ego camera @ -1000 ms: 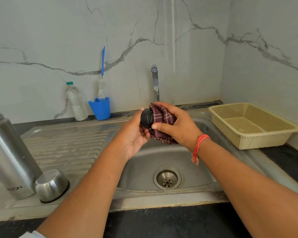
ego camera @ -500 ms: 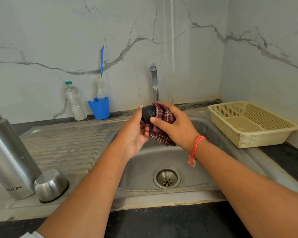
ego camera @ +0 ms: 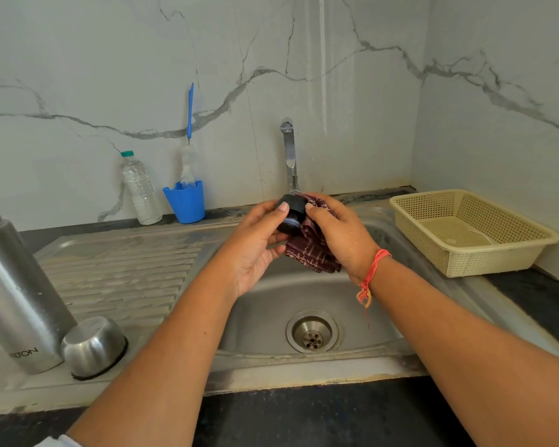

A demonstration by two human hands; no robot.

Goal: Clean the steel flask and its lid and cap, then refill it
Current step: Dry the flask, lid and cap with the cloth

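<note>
Over the sink (ego camera: 262, 321) the left hand (ego camera: 255, 243) pinches the black lid (ego camera: 290, 214), the right hand (ego camera: 341, 235) grips the cloth (ego camera: 310, 254) against it, while flask (ego camera: 17, 301) and upturned cap (ego camera: 92, 345) stand on the drainboard and the brush (ego camera: 188, 162) sits in the blue cup (ego camera: 185, 203).

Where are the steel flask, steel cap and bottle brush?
steel flask (ego camera: 17, 295), head view, on its body.
steel cap (ego camera: 92, 345), head view, on its domed side.
bottle brush (ego camera: 190, 111), head view, on its blue handle.
</note>
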